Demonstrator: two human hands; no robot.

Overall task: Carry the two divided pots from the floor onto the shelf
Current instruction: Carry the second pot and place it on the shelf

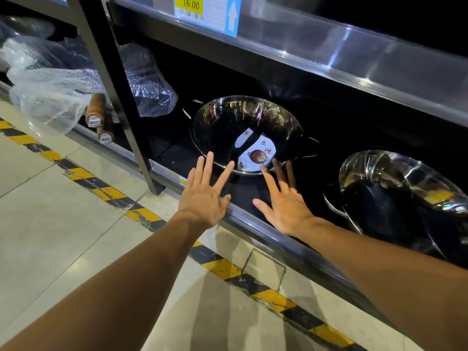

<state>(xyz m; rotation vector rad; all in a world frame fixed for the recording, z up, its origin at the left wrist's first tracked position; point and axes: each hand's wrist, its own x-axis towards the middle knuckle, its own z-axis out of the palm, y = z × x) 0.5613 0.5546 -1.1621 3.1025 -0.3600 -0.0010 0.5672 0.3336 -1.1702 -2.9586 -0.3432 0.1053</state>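
Note:
Two shiny steel divided pots stand on the dark bottom shelf. The left pot has a curved divider and a white paper label inside it. The right pot stands further right, partly cut off by the frame's edge. My left hand is spread flat, fingers apart, its fingertips at the near rim of the left pot. My right hand is also spread wide, fingertips near that same rim by the label. Neither hand holds anything.
A metal upright post divides the shelf bays. Bubble-wrapped goods and wooden handles fill the left bay. An upper shelf edge with a price tag overhangs. Yellow-black tape runs along the tiled floor.

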